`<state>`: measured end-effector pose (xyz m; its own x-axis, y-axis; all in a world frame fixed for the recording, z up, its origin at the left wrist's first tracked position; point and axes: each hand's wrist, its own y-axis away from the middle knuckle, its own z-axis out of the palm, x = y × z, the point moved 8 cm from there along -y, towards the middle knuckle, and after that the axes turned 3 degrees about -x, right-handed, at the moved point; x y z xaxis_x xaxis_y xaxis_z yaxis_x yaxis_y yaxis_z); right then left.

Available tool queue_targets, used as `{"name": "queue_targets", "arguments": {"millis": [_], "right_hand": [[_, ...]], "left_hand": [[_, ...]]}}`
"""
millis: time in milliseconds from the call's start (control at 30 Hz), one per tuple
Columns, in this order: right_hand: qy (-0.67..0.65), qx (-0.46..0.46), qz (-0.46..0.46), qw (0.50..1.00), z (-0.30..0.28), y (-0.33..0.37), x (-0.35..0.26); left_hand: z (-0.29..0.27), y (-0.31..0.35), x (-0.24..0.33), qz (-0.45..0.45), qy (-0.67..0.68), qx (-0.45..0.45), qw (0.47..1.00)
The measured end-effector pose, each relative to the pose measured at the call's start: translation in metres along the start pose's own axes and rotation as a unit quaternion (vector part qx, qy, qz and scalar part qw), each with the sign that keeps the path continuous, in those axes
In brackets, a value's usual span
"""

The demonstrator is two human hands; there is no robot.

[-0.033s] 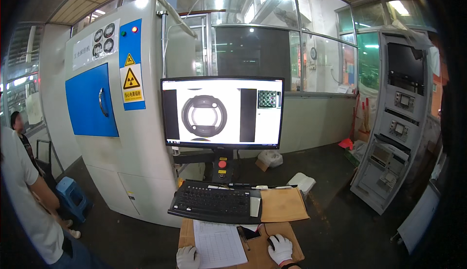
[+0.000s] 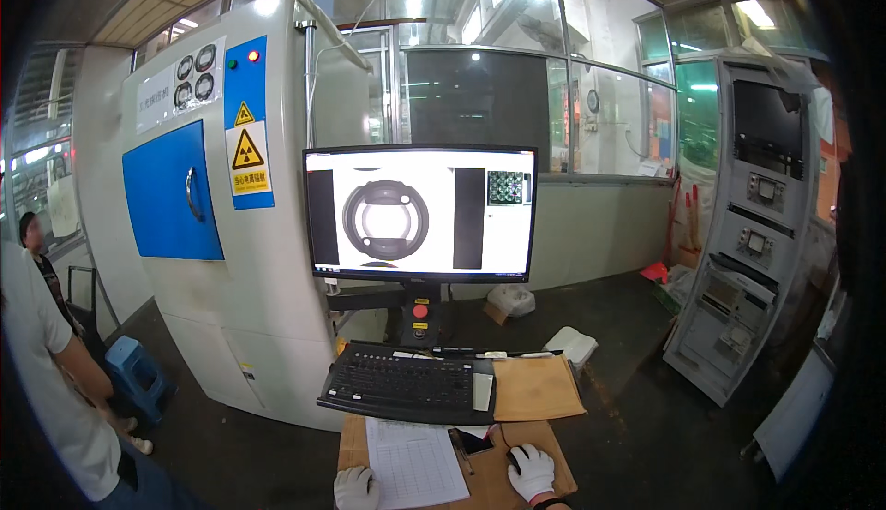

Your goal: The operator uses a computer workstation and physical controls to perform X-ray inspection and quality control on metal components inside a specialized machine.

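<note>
Our right hand [image 2: 532, 471], gloved white, cups a black computer mouse [image 2: 513, 459] on the wooden desk [image 2: 489, 473], fingers curled over it. Our left hand [image 2: 355, 489] rests loosely open beside the printed form sheet [image 2: 415, 462], below the black keyboard [image 2: 403, 384].

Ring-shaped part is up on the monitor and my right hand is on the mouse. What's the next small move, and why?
Probably nudge the mouse under the right hand to work the image on the monitor. The ring-shaped part is displayed, the left hand rests beside the printed sheet, and the keyboard is untouched.
</note>
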<state>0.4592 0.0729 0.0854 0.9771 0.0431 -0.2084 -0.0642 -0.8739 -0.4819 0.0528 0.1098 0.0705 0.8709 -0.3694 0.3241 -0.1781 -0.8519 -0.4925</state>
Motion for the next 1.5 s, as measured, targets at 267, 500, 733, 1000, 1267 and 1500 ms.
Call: {"name": "queue_targets", "arguments": {"millis": [267,500,733,1000,1267,1500], "right_hand": [[0.006,-0.007,0.011,1.0,-0.001,0.0,-0.001],[-0.001,-0.002,0.0,1.0,0.0,0.001,-0.002],[-0.013,-0.015,0.004,1.0,0.001,0.0,-0.002],[-0.008,-0.019,0.001,1.0,0.002,0.0,-0.001],[-0.006,-0.02,-0.002,1.0,0.002,-0.001,-0.002],[-0.008,-0.02,-0.003,1.0,0.0,-0.001,-0.003]], "left_hand": [[-0.015,-0.003,0.011,-0.001,0.013,-0.009,1.0],[-0.015,-0.003,0.011,0.02,0.007,0.035,0.999],[-0.019,-0.003,0.015,0.035,-0.005,0.06,0.998],[-0.016,-0.003,0.013,0.03,0.001,0.054,0.998],[-0.02,-0.002,0.013,0.037,-0.006,0.07,0.997],[-0.017,0.0,0.01,0.031,-0.008,0.066,0.997]]}}
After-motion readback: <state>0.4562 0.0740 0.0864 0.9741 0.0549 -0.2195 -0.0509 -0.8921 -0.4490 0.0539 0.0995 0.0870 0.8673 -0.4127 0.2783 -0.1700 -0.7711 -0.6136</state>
